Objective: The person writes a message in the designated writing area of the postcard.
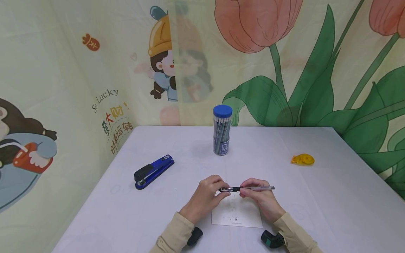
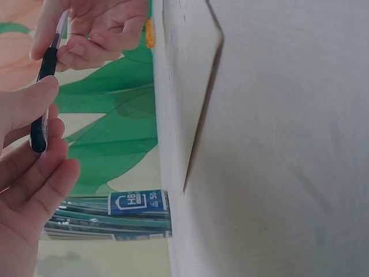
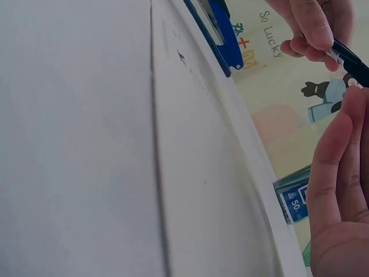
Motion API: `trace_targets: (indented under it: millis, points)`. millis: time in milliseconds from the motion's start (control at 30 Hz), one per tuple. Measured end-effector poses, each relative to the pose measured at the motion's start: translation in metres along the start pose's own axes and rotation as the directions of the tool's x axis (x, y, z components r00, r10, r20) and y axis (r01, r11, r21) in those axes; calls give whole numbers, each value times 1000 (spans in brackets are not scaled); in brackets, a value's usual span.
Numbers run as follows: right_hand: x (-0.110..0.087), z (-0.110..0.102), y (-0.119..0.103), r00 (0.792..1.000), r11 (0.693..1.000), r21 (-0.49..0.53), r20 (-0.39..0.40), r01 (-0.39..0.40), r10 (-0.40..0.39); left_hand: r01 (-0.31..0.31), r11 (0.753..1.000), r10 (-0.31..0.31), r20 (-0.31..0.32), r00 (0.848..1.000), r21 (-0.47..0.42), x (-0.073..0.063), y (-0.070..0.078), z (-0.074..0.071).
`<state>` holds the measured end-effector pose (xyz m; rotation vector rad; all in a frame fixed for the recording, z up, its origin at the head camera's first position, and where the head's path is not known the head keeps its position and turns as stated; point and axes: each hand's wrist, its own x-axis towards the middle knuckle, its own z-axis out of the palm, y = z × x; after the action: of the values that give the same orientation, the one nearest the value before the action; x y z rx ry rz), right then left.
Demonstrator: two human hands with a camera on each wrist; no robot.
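Since both your hands are on the one pen (image 1: 235, 189), the likeliest trouble is uneven force: if your left hand (image 1: 207, 193) and right hand (image 1: 261, 196) pull or twist out of line, the slim barrel could slip, and probably drop onto the white card (image 1: 235, 211) under your grips and mark it. A sudden jerk apart might also fling one end loose; cause would be too much pull on a smooth surface. Seems a minor risk: a sleeve or wrist unit brushing the card, which lies loose-looking just below and nearer you. Grip state: your left thumb and fingers are clamped on the pen's dark end, your right thumb and fingers pinch the barrel, so neither hand is free. Pen lies crosswise between the two grips, roughly level, raised off the table (image 1: 190, 147); a dark stretch shows between your hands, and the pale tail sticks out past the right grip. Can't tell whether the dark end is a separate cap, fingers cover it. Other stuff, none touching your grips: blue stapler (image 1: 154, 172) well left of the left grip, pencil tub (image 1: 222, 130) beyond both grips, small yellow item (image 1: 302, 159) out past the right grip on the far side.
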<state>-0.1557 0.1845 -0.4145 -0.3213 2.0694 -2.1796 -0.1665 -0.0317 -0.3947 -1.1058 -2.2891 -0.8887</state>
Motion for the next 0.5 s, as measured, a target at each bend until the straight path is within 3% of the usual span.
trace_targets:
  millis: [333, 500]
  points:
    - [0, -4, -1, 998, 1000, 21, -55, -20, 21, 6, 1000, -6, -38, 999, -1, -1, -5, -2]
    - [-1, -7, -4, 998, 999, 36, -66, 27, -24, 33, 999, -34, -51, 998, -14, -2, -7, -4]
